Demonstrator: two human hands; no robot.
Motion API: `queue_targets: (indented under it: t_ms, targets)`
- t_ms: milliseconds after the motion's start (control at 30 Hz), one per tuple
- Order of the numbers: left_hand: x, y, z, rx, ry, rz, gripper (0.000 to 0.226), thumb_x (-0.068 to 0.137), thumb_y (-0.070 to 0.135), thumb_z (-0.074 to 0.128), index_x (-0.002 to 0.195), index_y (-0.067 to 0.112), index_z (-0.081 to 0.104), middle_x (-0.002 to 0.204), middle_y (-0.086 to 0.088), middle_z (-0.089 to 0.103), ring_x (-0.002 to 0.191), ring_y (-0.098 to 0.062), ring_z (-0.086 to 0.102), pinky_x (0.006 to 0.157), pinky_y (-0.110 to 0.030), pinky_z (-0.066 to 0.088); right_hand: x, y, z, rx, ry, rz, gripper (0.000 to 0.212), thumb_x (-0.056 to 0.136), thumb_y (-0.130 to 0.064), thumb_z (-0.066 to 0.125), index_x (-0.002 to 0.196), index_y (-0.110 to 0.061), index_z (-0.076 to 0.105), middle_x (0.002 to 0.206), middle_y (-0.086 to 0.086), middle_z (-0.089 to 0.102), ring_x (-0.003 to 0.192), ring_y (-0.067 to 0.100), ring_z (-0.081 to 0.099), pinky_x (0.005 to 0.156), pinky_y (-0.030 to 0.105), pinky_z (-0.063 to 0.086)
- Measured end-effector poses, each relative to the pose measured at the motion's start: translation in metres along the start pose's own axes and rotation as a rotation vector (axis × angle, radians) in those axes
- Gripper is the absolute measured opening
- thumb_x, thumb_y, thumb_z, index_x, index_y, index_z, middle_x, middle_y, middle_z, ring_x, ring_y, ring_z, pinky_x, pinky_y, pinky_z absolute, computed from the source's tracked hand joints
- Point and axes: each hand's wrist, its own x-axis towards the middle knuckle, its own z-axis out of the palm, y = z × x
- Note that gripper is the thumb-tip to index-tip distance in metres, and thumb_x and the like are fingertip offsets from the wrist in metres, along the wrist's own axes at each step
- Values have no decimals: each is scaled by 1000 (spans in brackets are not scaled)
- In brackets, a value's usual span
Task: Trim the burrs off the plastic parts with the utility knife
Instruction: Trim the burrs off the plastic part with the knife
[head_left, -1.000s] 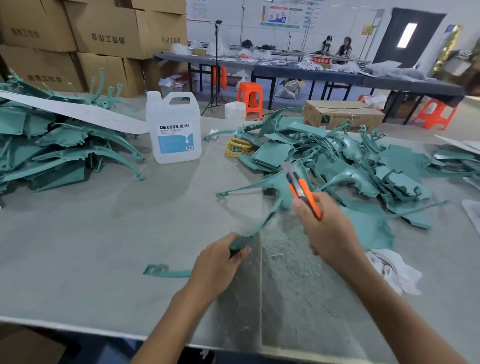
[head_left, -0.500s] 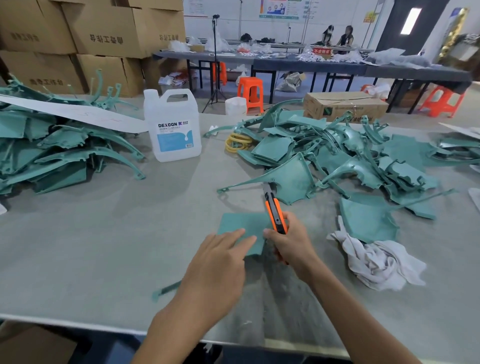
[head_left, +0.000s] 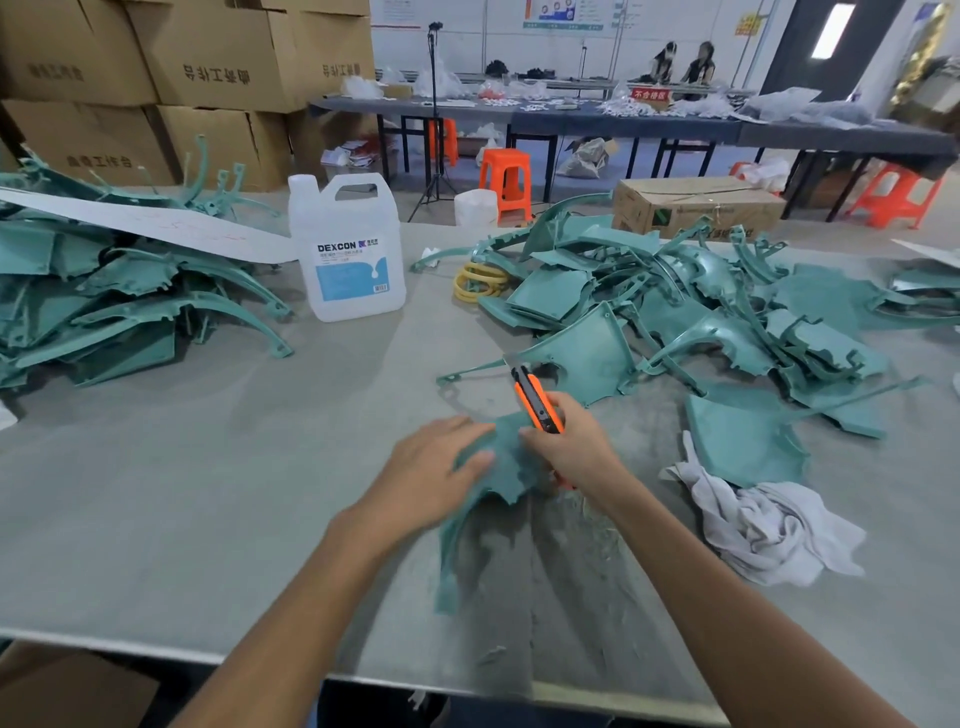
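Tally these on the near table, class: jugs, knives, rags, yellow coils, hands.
Jug: 1
Knife: 1
Rag: 1
Yellow coil: 1
Hands: 2 (left hand, right hand)
Total: 6

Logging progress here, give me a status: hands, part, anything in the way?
Left hand flat on plastic part. Right hand grips utility knife, blade out, pointing away. Rag at right, apart from the part.
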Motion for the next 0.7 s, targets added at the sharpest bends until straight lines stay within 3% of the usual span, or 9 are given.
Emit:
queue_targets:
  t_ms: [67,133,300,500,700]
  targets:
    - [17,1,20,111,-127,-53,55,100,63,36,151,45,35,166,2,21,153,-17,14,122,-43,12,-4,-3,-8,-110,25,-61,24,96,-37,63,118,-30,56,83,-3,62,68,17,59,68,43,54]
    - [26,-3,35,141,-163,-116,53,99,67,28,150,52,30,168,7,10,154,-15,4,121,-50,4,-14,1,-21,-182,60,-110,23,99,-43,58,119,-34,57,78,-10,61,68,13,58,68,40,52]
    - [34,2,51,157,12,-243,49,102,53,23,150,50,32,168,6,13,153,-19,5,117,-53,3,-58,28,-44,-428,60,-198,19,100,-46,56,117,-40,57,73,-9,62,69,16,61,64,37,48]
    - [34,0,58,77,102,-277,50,101,37,34,149,50,37,167,7,15,153,-16,7,122,-45,2,-80,48,-49,-715,-6,-175,29,99,-59,45,118,-39,52,89,-7,69,86,29,67,73,41,52]
    - [31,1,61,82,128,-283,50,101,36,32,148,50,38,167,6,17,152,-15,8,121,-43,2,-80,55,-47,-780,-17,-159,29,101,-62,37,122,-44,44,84,-11,64,82,26,65,64,37,43]
